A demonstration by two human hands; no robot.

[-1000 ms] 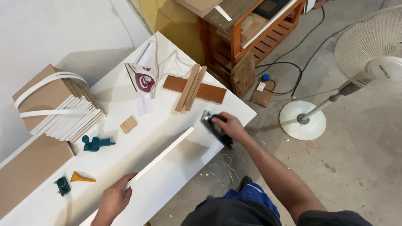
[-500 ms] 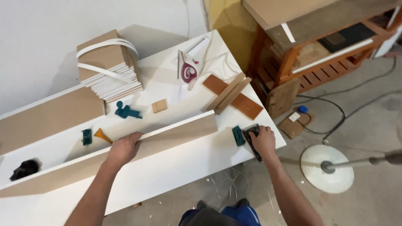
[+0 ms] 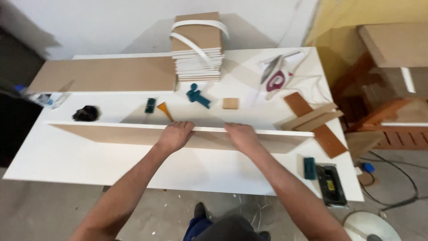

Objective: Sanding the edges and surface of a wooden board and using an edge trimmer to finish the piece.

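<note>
Head view looks down on a white tabletop [image 3: 111, 156] with a long white-edged board [image 3: 111, 131] standing on its long edge across the middle. Both hands now rest on the board's top edge, side by side near its middle: the left hand [image 3: 176, 135] and the right hand [image 3: 240, 135] each curl their fingers over the edge and clamp on it, with a small gap between them.

Half a second ago only the left hand was on the board, while the right hand held a dark tool at the board's right end. That dark tool [image 3: 332, 184] now lies free near the tabletop's right front corner, with a small teal block [image 3: 309, 168] just beside it. The board itself has come from leaning to nearly upright, and the view has swung to face the tabletop squarely.

Behind the board lie a teal clamp-like piece [image 3: 197, 96], a small wooden square [image 3: 230, 103], an orange wedge [image 3: 164, 110] and a black lump [image 3: 85, 113]. A stack of white-edged panels [image 3: 198, 53] with a loop of white edge tape on top stands at the back, beside a flat brown panel [image 3: 104, 73]. A clothes iron [image 3: 275, 73] and crossed wood strips [image 3: 314, 118] sit to the right.
</note>
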